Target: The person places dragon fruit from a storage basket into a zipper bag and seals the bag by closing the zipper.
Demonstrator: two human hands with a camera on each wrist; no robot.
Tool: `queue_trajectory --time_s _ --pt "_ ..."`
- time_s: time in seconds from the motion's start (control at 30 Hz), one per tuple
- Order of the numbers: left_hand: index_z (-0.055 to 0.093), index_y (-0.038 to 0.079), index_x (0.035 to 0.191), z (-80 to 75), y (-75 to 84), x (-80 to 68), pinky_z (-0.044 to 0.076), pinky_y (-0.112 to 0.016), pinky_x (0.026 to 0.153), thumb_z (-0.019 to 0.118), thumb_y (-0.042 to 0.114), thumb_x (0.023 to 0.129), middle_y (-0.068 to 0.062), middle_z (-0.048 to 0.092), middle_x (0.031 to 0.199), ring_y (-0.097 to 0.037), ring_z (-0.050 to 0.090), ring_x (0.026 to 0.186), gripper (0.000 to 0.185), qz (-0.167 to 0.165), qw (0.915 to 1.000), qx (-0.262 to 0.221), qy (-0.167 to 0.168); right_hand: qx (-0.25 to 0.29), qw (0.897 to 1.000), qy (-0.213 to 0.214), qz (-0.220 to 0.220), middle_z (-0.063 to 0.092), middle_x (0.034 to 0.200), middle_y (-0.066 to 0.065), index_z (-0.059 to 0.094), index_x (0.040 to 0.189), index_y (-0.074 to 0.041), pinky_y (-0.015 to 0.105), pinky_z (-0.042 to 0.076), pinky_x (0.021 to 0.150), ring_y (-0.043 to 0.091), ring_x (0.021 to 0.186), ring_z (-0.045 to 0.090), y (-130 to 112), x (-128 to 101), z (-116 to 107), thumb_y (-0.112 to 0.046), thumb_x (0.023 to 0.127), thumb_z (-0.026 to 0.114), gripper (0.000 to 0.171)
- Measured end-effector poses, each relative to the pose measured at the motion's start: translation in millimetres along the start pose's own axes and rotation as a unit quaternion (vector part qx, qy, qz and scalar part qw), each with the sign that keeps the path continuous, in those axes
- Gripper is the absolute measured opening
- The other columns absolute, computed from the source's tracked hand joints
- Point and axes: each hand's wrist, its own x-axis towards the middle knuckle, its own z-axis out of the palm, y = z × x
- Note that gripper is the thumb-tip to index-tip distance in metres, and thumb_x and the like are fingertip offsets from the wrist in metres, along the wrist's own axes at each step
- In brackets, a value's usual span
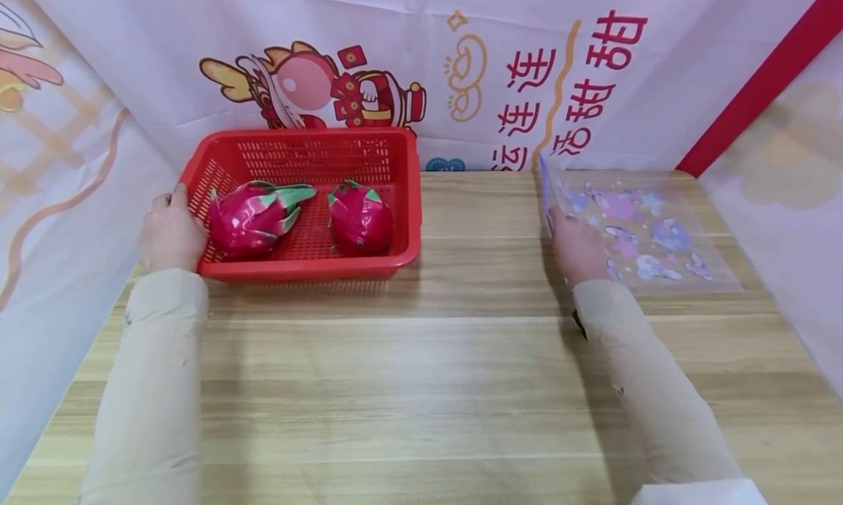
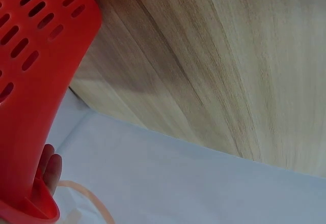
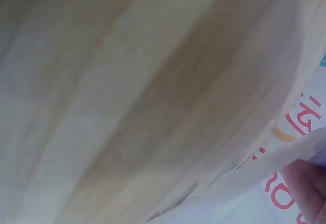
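Note:
A red plastic basket [image 1: 309,268] stands at the back left of the wooden table [image 1: 461,388]. Two pink dragon fruits lie in it, one on the left [image 1: 253,216] and one on the right [image 1: 360,217]. My left hand [image 1: 170,230] grips the basket's left rim, thumb on top. The left wrist view shows the basket wall [image 2: 30,96] close up with a fingertip [image 2: 51,169] under its rim. My right hand [image 1: 578,245] pinches the raised left edge of a clear plastic bag [image 1: 652,234] printed with cartoon figures. The right wrist view is blurred by the bag film [image 3: 153,102], with a finger [image 3: 305,183] at its corner.
Printed cloth backdrops [image 1: 461,66] close the table in at the back and on both sides. Bare wood lies between the basket and the bag and across the front of the table.

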Motion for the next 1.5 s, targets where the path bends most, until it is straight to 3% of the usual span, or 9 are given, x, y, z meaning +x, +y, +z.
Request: queue_trajectory --time_s 0.13,0.3,0.4,0.53,0.67,0.83,1.13,1.33,1.5 --pt "0.003 0.008 0.153 0.2 -0.7 1.6 0.030 -0.065 0.107 0.039 0.010 0.096 -0.033 0.022 0.149 -0.054 0.034 0.125 0.068 -0.007 1.0000 -0.003 -0.005 -0.027 0.999 0.030 -0.007 0.061 0.088 0.031 0.053 0.093 0.007 0.056 0.051 0.059 0.047 0.071 0.062 -2.1 -0.3 1.9 0.004 0.091 0.043 0.010" --pt "0.002 0.009 0.153 -0.2 -0.7 2.6 0.030 -0.066 0.107 0.040 0.011 0.096 -0.033 0.021 0.150 -0.053 0.033 0.127 0.069 -0.011 0.9999 -0.004 -0.009 -0.017 0.998 0.067 -0.002 0.060 0.096 0.030 0.053 0.101 0.011 0.057 0.051 0.058 0.048 0.070 0.061 -4.5 -1.2 4.9 0.001 0.088 0.049 0.017" --pt "0.001 0.009 0.153 -0.1 -0.6 2.9 0.030 -0.066 0.107 0.040 0.012 0.096 -0.033 0.020 0.150 -0.053 0.033 0.127 0.069 -0.010 0.9999 -0.001 -0.012 0.001 0.997 0.071 0.005 0.055 0.116 0.032 0.048 0.119 0.014 0.059 0.050 0.063 0.051 0.074 0.060 -6.2 -2.1 3.7 -0.001 0.082 0.055 0.041" --pt "0.001 0.010 0.153 0.5 -0.2 2.4 0.030 -0.066 0.107 0.039 0.012 0.097 -0.033 0.019 0.151 -0.053 0.032 0.128 0.069 -0.011 0.9998 -0.003 -0.016 0.030 0.999 0.020 0.037 0.029 0.148 0.031 0.021 0.146 0.010 0.062 0.049 0.078 0.055 0.100 0.055 -9.2 -4.2 -0.9 -0.001 0.074 0.058 0.081" --pt "0.001 0.009 0.153 0.4 0.1 1.5 0.029 -0.066 0.108 0.039 0.012 0.097 -0.033 0.019 0.151 -0.053 0.032 0.128 0.068 -0.011 0.9998 -0.004 -0.016 0.044 0.998 -0.014 0.048 0.010 0.157 0.028 0.003 0.151 0.005 0.065 0.041 0.096 0.055 0.123 0.040 -11.6 -6.5 -3.4 -0.002 0.074 0.058 0.094" --pt "0.001 0.010 0.153 0.3 0.4 1.9 0.029 -0.066 0.107 0.040 0.013 0.097 -0.032 0.019 0.151 -0.052 0.032 0.129 0.068 -0.015 0.9997 -0.007 -0.017 0.063 0.998 0.015 0.022 0.017 0.155 0.030 0.015 0.149 0.006 0.060 0.033 0.108 0.054 0.128 0.036 -13.2 -6.8 -3.8 0.004 0.075 0.057 0.085" --pt "0.001 0.009 0.153 0.5 -0.8 1.1 0.029 -0.066 0.107 0.037 0.014 0.098 -0.033 0.020 0.150 -0.053 0.032 0.128 0.066 -0.011 0.9998 -0.008 -0.017 0.146 0.985 0.092 0.030 0.029 0.152 0.024 0.054 0.126 0.005 0.059 0.037 0.106 0.051 0.130 0.040 -16.4 -7.5 -11.1 0.009 0.079 0.057 0.048" --pt "0.002 0.009 0.153 2.1 -2.3 1.5 0.030 -0.067 0.106 0.039 0.015 0.098 -0.033 0.021 0.150 -0.053 0.033 0.127 0.067 -0.008 0.9998 -0.005 -0.019 0.124 0.983 0.133 0.011 0.042 0.144 0.027 0.052 0.130 0.008 0.055 0.039 0.107 0.049 0.127 0.045 -18.5 -6.0 -10.7 0.003 0.088 0.046 0.043" --pt "0.002 0.010 0.154 2.8 -3.6 4.4 0.031 -0.067 0.105 0.040 0.017 0.098 -0.032 0.020 0.151 -0.053 0.033 0.127 0.068 -0.008 0.9997 -0.013 -0.019 0.132 0.984 0.115 0.024 0.030 0.152 0.024 0.033 0.144 0.007 0.062 0.023 0.114 0.048 0.136 0.033 -19.6 -5.3 -10.2 -0.005 0.089 0.046 0.057"
